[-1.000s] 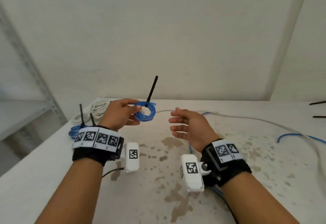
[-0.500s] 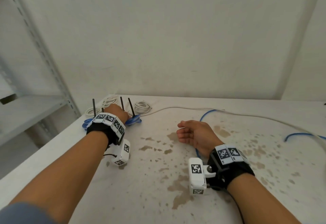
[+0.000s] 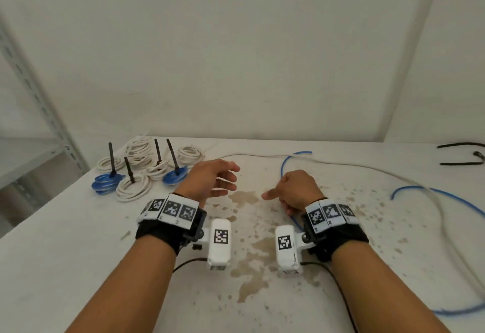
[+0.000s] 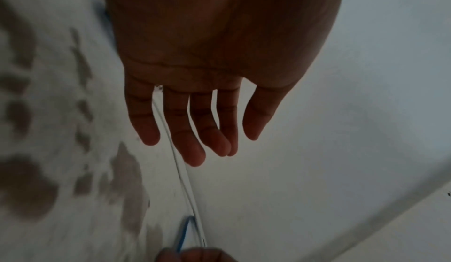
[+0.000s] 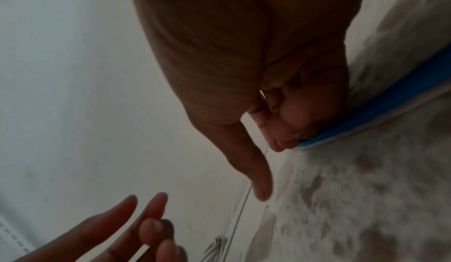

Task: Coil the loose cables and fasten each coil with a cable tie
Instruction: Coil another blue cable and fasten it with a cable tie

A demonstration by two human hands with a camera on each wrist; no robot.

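My left hand (image 3: 212, 179) hovers open and empty over the table, fingers spread (image 4: 195, 140). Just left of it lies a tied blue coil (image 3: 175, 175) with its black tie tail (image 3: 172, 154) sticking up. My right hand (image 3: 294, 188) rests on the table, thumb out. Its fingers (image 5: 290, 115) curl over the loose blue cable (image 5: 366, 112), which runs from the back (image 3: 284, 164) under that hand. A loose white cable (image 3: 341, 164) crosses behind both hands.
Several tied white coils (image 3: 133, 187) and a second blue coil (image 3: 105, 183) sit at the back left. Another blue cable (image 3: 446, 199) loops at the right. Black cable ties (image 3: 462, 154) lie far right. A metal shelf (image 3: 39, 101) stands left. The table (image 3: 249, 293) is stained.
My left hand carried the tied blue coil to the pile at the back left, let it go and drew back empty. My right hand dropped onto the loose blue cable.
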